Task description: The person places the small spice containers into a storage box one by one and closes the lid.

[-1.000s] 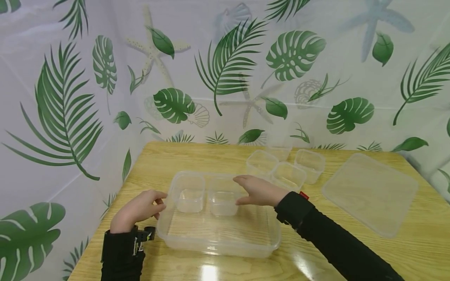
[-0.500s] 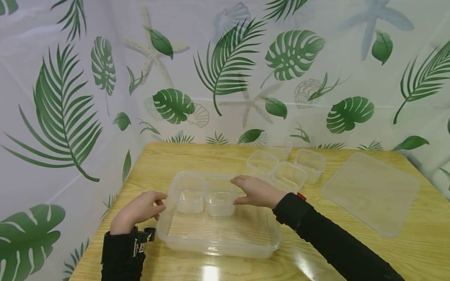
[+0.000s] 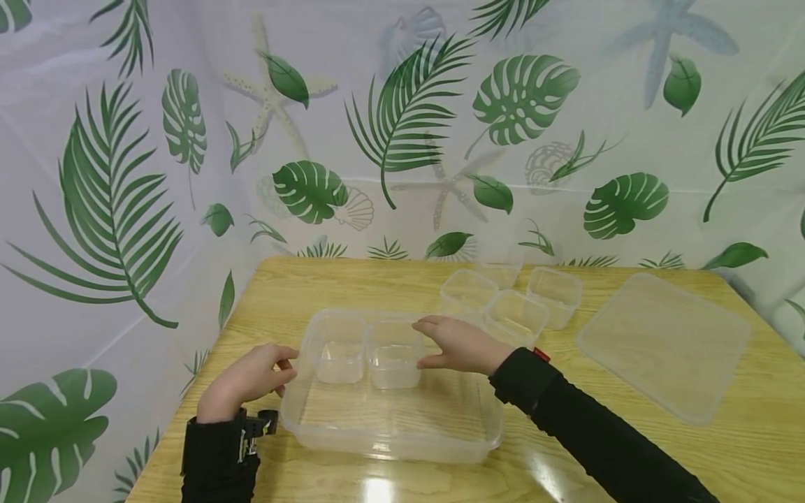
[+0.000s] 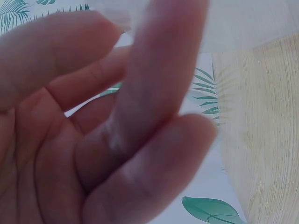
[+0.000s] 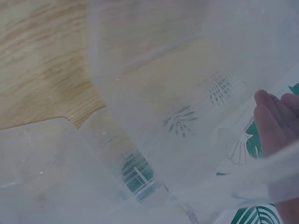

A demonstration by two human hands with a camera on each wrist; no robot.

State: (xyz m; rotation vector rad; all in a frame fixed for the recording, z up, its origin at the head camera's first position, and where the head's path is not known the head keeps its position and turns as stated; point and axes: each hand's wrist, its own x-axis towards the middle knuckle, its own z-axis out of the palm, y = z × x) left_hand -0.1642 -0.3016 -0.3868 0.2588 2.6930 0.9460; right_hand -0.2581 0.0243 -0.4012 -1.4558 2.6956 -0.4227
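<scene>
A large clear rectangular box (image 3: 390,450) sits on the table, with two small clear containers side by side at its back left. My right hand (image 3: 462,344) reaches over the box, thumb and fingers spread against the right side of the right-hand small container (image 3: 395,367). The left-hand small container (image 3: 341,363) stands in the box's back left corner. My left hand (image 3: 251,374) is at the box's left wall, its loosely bent fingertips right at the rim. Close up, the left wrist view shows the bent fingers (image 4: 159,70) below the box's translucent wall.
Behind the right hand stands a group of several small clear containers (image 3: 517,314). A flat translucent lid (image 3: 666,349) lies on the right of the wooden table (image 3: 339,276). Leaf-patterned sheeting (image 3: 402,140) covers the walls behind and to the left.
The right-hand small container has slid slightly left, up beside the other one, and the right hand moved left with it. The left hand has stayed at the box's left side.
</scene>
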